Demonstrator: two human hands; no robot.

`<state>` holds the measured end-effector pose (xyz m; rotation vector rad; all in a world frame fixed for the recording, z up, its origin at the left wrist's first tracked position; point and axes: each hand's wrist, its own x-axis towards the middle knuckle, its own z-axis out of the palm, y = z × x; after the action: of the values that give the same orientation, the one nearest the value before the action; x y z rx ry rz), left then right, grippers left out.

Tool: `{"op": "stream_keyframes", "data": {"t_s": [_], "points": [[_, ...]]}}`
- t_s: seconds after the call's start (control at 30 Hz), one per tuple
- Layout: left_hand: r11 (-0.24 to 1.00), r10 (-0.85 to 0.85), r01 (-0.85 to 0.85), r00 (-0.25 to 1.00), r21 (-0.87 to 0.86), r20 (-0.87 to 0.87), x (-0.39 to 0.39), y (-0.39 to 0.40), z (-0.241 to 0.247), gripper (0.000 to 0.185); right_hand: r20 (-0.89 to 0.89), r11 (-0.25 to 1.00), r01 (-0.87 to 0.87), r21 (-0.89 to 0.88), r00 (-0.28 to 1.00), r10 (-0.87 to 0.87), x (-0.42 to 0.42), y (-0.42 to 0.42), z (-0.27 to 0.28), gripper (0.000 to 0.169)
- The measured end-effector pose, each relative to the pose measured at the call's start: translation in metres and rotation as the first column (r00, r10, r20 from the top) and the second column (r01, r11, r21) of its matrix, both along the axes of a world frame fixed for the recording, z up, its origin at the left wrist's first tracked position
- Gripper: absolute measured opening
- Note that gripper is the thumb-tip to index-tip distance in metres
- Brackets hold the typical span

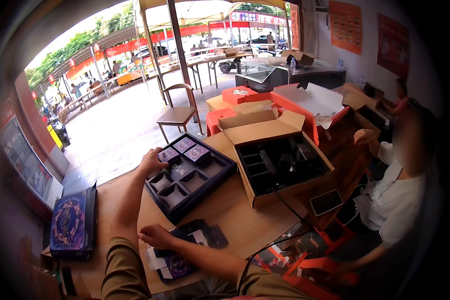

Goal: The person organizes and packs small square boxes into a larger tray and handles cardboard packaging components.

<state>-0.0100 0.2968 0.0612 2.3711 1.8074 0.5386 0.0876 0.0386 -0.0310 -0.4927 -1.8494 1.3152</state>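
Observation:
My left hand reaches to the far left of a dark gift-box tray, its thumb and fingers around the near edge of a small patterned box. Two like boxes sit beside it, one at the tray's far corner and one nearer its middle. Several other compartments show bare insides. My right hand hovers or rests over an unfolded dark carton, fingers loosely curled. No object shows in it, but its palm side is hidden.
A purple printed box stands at the left. Right of the tray, an open cardboard carton holds black gear, with a cable trailing toward me. A phone lies near a seated person. Orange cartons lie lower right.

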Motion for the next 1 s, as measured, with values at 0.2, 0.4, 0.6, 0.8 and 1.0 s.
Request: {"op": "stream_keyframes", "data": {"t_s": [0.2, 0.4, 0.6, 0.8, 1.0], "points": [[0.996, 0.059, -0.058, 0.998, -0.072, 0.01, -0.004, 0.006, 0.001, 0.061, -0.001, 0.999, -0.033, -0.033, 0.999, 0.033, -0.002, 0.002, -0.004, 0.029], [0.998, 0.029, -0.027, 0.999, -0.052, 0.035, -0.016, 0.011, -0.007, 0.063, -0.008, 0.999, 0.017, 0.044, 1.0, -0.016, -0.002, 0.002, -0.003, 0.029], [0.999, -0.02, 0.02, 1.0, -0.026, 0.02, -0.01, -0.004, -0.003, 0.075, -0.038, 1.0, -0.012, 0.009, 0.999, 0.013, -0.002, 0.003, -0.004, 0.027], [1.0, -0.021, 0.021, 1.0, 0.02, 0.016, -0.02, -0.004, -0.028, 0.089, 0.013, 1.0, 0.003, -0.017, 1.0, -0.003, -0.002, 0.0, 0.001, 0.023], [0.985, -0.036, 0.034, 0.999, 0.171, 0.009, 0.0, -0.02, -0.025, 0.082, -0.065, 0.996, 0.047, 0.078, 0.997, -0.042, -0.006, 0.005, -0.01, 0.019]]}}
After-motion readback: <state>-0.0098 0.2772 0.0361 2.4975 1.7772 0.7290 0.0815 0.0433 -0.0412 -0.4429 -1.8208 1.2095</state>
